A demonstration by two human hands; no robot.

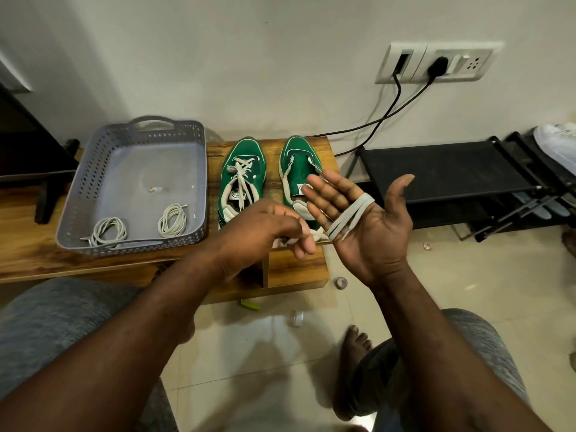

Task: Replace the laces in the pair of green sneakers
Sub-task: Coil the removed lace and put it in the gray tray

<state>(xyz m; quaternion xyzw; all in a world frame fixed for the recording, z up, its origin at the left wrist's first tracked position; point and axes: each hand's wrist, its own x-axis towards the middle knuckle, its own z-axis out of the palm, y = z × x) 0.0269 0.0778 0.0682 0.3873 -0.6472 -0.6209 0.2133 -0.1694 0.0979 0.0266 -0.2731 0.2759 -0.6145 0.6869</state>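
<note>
Two green sneakers stand side by side on a wooden table. The left sneaker (pixel 241 179) has a white lace in it, loosened. The right sneaker (pixel 297 163) shows no lace across its eyelets. A flat white lace (pixel 350 218) is wound in loops across the palm of my right hand (pixel 361 219), which is held palm up with fingers straight in front of the right sneaker. My left hand (pixel 274 227) pinches the free end of that lace beside the right palm. Two coiled white laces (pixel 107 232) (pixel 172 220) lie in the grey basket (pixel 93 163).
The wooden table (pixel 37 254) runs along a white wall. A black shoe rack (pixel 452 173) stands to the right, with black cables (pixel 383 116) leading to a wall socket. Small bits of litter lie on the tiled floor (pixel 249 347). My knees and a bare foot are below.
</note>
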